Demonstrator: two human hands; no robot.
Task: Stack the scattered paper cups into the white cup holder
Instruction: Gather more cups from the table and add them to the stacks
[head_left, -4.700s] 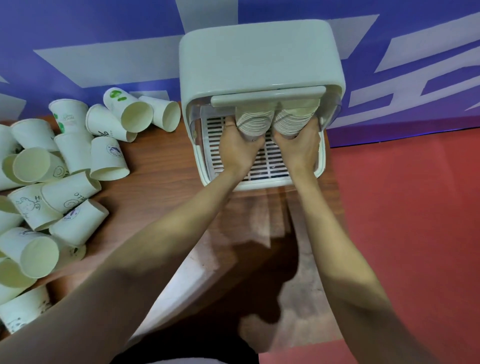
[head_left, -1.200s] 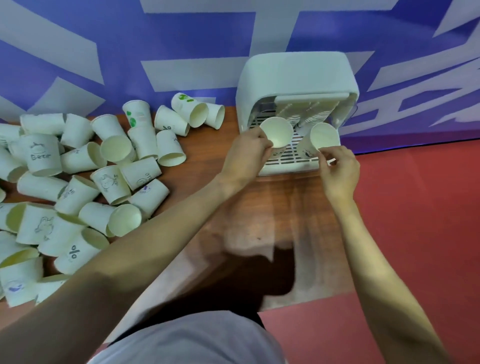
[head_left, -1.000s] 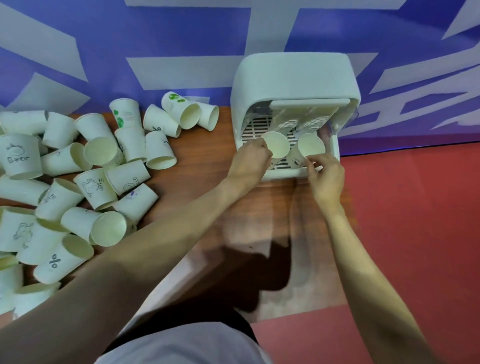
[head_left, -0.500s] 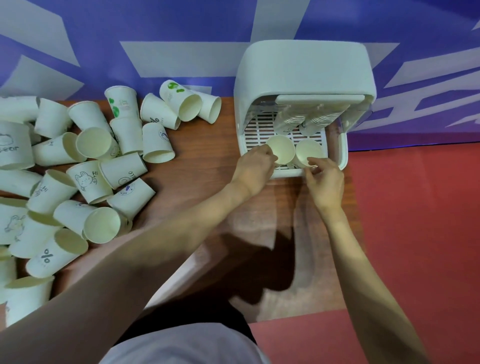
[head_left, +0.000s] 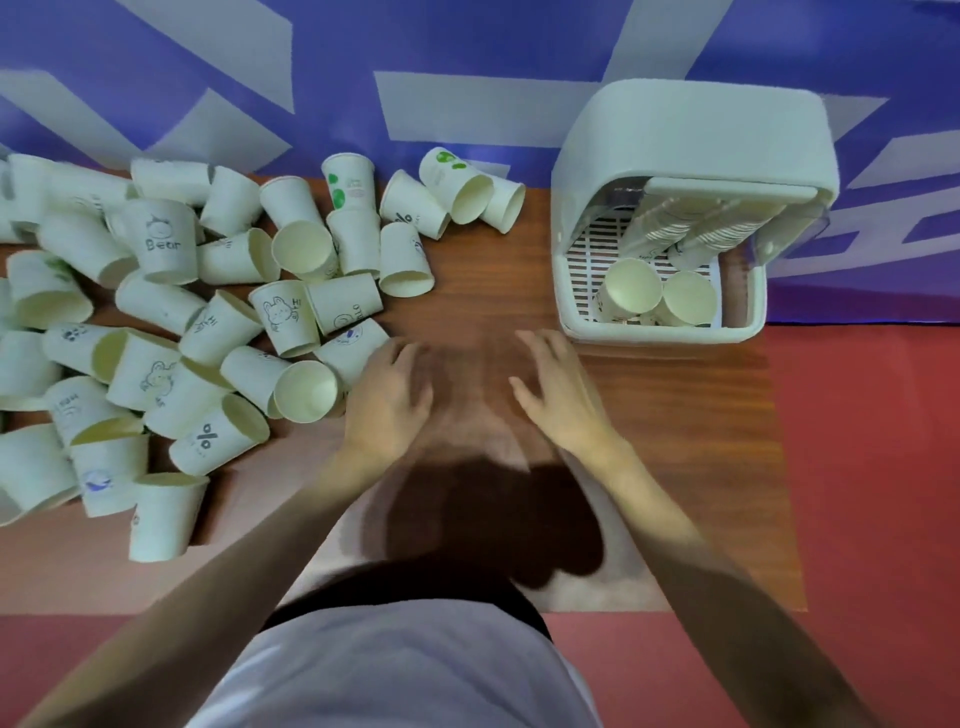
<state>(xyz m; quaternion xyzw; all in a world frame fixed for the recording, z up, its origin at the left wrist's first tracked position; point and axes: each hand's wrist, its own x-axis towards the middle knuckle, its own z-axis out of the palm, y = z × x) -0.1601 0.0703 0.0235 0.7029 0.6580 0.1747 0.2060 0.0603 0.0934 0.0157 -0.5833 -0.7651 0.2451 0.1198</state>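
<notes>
Paper cups (head_left: 218, 332) are lying scattered in a loose heap over the left part of the wooden table (head_left: 488, 291), most on their sides, some printed with small drawings and words such as "Bear" and "Hi". White cup holder (head_left: 691, 150) is standing at the table's far right corner against the blue and white wall (head_left: 322, 62), and two stacks of nested cups (head_left: 685, 228) are leaning inside it under its hood, with two open cup mouths (head_left: 657, 293) facing out side by side over the slotted tray (head_left: 592, 244). Both hands are hovering blurred above the bare wood between heap and holder, holding nothing: the left hand (head_left: 387, 397) is spreading relaxed fingers just beside the nearest fallen cup (head_left: 306, 389), and the right hand (head_left: 558, 389) is splaying its fingers wide, near the holder's front rim but apart from it
</notes>
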